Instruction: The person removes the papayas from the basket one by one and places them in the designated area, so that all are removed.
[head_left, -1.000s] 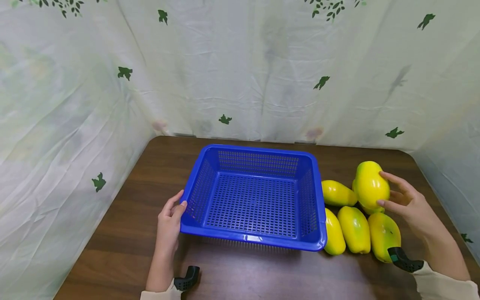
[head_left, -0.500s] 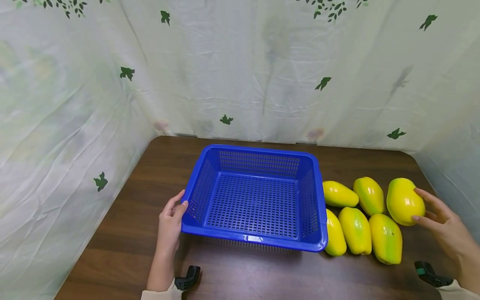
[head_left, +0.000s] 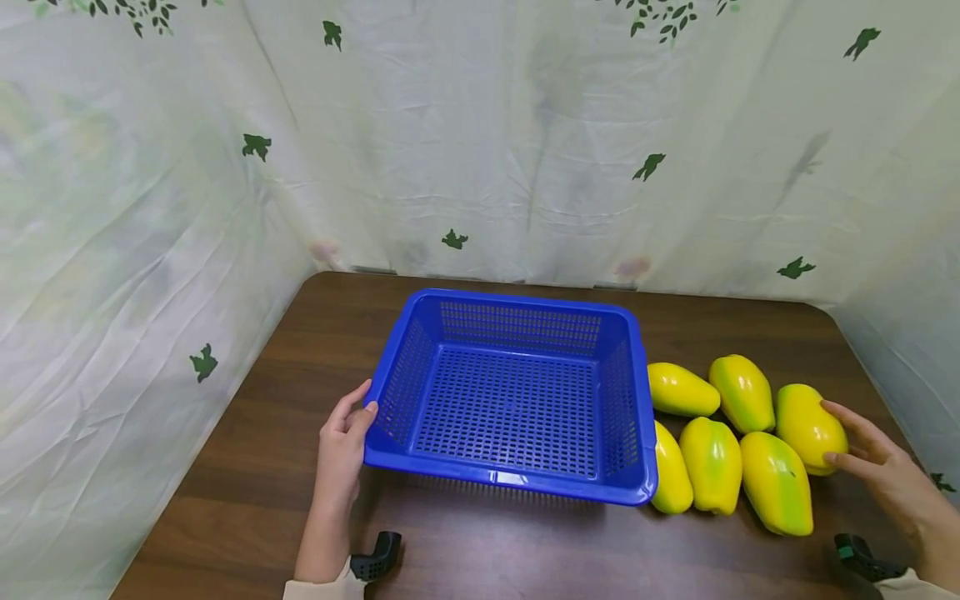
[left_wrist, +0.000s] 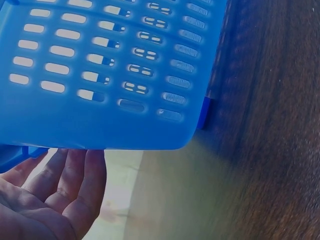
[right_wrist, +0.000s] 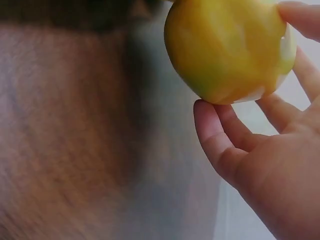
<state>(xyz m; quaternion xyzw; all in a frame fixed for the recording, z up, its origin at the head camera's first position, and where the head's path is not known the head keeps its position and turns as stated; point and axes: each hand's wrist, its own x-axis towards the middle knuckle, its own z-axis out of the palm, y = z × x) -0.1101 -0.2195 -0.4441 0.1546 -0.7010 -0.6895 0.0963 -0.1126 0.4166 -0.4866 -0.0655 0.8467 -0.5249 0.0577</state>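
Observation:
My left hand grips the left rim of a blue plastic basket, thumb on top and fingers at the outer side. In the left wrist view the fingers reach up to the rim of the perforated basket wall. At the far right, my right hand holds a glossy yellow mango between thumb and fingertips. The right wrist view shows this mango with a greenish patch, fingertips against its side. It sits beside the other mangoes, right of the basket.
Several more yellow-green mangoes lie close together, among them one at the back and one at the front. The brown wooden table ends at a pale curtain with leaf prints.
My right hand has carried the mango from above the back ones rightward and down, beside the group. The left hand and basket have stayed in place.

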